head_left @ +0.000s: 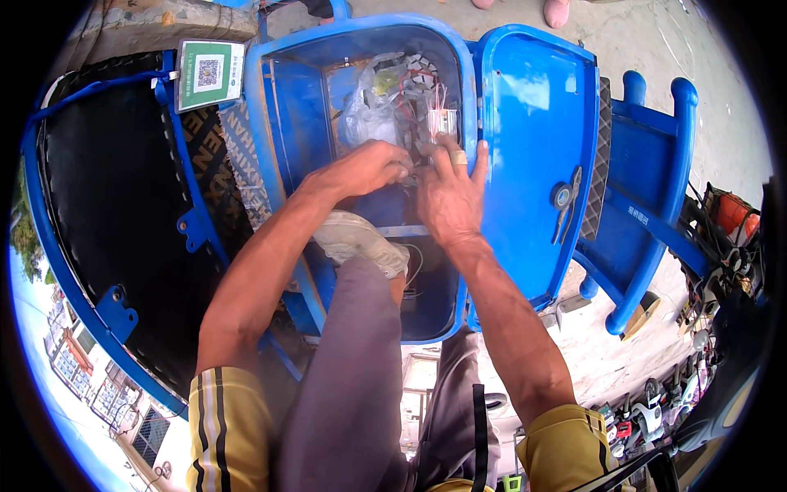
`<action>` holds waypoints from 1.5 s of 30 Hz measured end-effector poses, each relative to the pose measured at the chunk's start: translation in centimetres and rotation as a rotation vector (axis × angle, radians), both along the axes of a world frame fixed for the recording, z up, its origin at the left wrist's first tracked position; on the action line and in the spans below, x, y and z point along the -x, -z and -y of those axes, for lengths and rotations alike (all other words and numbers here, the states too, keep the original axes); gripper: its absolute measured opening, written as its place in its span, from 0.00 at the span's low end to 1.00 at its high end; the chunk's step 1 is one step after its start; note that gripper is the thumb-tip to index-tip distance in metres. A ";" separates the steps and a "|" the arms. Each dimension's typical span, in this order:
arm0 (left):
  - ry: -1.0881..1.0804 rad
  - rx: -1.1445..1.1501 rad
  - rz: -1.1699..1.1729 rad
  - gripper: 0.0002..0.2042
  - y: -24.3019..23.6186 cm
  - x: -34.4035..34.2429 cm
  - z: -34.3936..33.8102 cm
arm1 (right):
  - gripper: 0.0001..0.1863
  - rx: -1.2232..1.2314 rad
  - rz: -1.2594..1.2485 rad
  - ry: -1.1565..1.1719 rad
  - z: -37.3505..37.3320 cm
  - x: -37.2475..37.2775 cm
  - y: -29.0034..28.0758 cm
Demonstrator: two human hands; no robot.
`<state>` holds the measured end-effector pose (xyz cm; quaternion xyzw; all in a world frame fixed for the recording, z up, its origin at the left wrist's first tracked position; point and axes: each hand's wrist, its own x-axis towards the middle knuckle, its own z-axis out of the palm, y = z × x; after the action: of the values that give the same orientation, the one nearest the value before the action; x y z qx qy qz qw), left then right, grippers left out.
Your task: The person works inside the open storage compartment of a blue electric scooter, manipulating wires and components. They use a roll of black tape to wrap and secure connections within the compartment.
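Over an opened blue compartment (366, 33), both of my hands work close together. My left hand (370, 170) comes in from the left with curled fingers, its fingertips pinched on something too small to make out. To its right, my right hand (451, 197) has its thumb and front fingers bent down, closed around something hidden under them; another finger points up beside the compartment's right rim. A band circles one of its fingers. Just beyond its fingertips sits a silver box (443, 121) with red and pale wires. A clear plastic bag (367, 119) lies left of the wires.
My shoe (361, 239) rests across the compartment's near part. The open blue lid (525, 123) extends rightward, carrying a tape roll (561, 195) and pliers (569, 209). A black padded panel (115, 164) stands left, near a green-and-white card (210, 75). A blue tubular frame (648, 164) is farther right.
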<state>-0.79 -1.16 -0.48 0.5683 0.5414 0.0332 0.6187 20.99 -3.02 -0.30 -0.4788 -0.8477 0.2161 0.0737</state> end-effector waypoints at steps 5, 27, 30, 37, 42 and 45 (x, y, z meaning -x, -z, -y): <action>0.166 -0.015 -0.197 0.09 -1.3 -1.2 -0.9 | 0.11 -0.002 -0.007 0.006 0.1 0.0 0.0; 0.016 -0.116 -0.104 0.20 0.8 -0.7 -0.3 | 0.13 0.005 0.043 -0.016 0.1 0.2 0.1; 0.058 -0.104 -0.180 0.20 -0.1 -0.9 -0.4 | 0.13 0.019 0.047 -0.013 0.0 0.2 -0.1; 0.017 -0.128 -0.082 0.17 -0.9 -1.2 -0.5 | 0.14 0.000 0.042 0.007 0.0 0.2 0.1; -0.061 -0.080 -0.044 0.16 -0.1 -1.0 -0.1 | 0.14 0.000 0.020 0.017 0.1 0.3 0.1; -0.099 -0.067 0.010 0.15 -0.2 -1.2 0.0 | 0.13 -0.012 0.017 0.023 0.1 0.2 0.3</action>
<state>0.37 -1.20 -0.26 0.5609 0.5646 0.0847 0.5995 20.75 -3.12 -0.55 -0.4898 -0.8441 0.2061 0.0718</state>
